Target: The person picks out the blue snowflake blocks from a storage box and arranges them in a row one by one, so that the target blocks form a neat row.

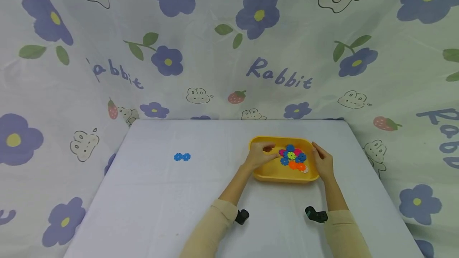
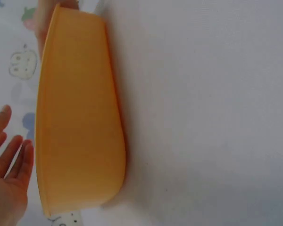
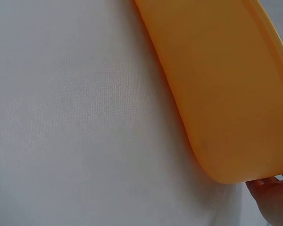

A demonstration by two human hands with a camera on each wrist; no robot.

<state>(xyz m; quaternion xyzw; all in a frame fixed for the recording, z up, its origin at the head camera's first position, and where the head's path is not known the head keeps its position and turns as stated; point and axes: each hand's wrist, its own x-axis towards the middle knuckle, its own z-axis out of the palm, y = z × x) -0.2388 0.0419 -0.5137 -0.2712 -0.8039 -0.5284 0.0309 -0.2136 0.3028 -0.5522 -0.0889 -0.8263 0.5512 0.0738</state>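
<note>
The yellow tray [image 1: 283, 179] stands on the white bench [image 1: 150, 202]. Coloured notched discs [image 1: 291, 155] lie grouped in its right half: blue, pink, orange, white and one yellow-green. The left hand [image 1: 259, 155] is positioned over the tray's left end, thumb and fingers spread, holding nothing. The right hand [image 1: 324, 163] grips the tray's right end. Two blue discs [image 1: 186, 157] lie side by side on the bench, well left of the tray.

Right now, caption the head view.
Left hand over yellow tray of colorful pieces, right hand at its rim, blue pieces outside.
</note>
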